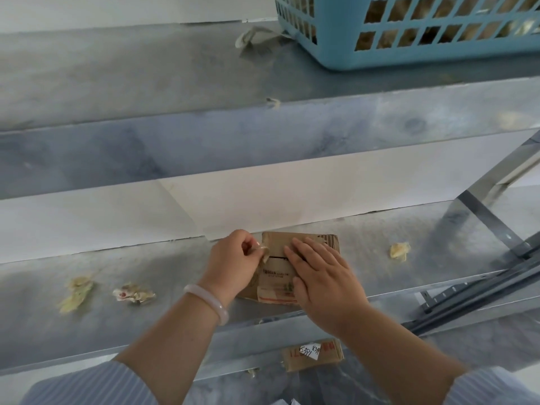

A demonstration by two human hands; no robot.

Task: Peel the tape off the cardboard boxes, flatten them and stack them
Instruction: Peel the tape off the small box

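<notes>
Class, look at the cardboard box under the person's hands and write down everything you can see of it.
The cardboard box is small, brown and lying flat on the grey metal shelf. It carries dark print and an orange-striped label near its front edge. The right hand presses flat on it, while the left hand pinches a strip of clear tape lifting from its top.

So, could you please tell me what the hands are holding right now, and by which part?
The left hand pinches the loose end of a tape strip on the cardboard box. The right hand grips nothing; it presses flat on the box.
</notes>
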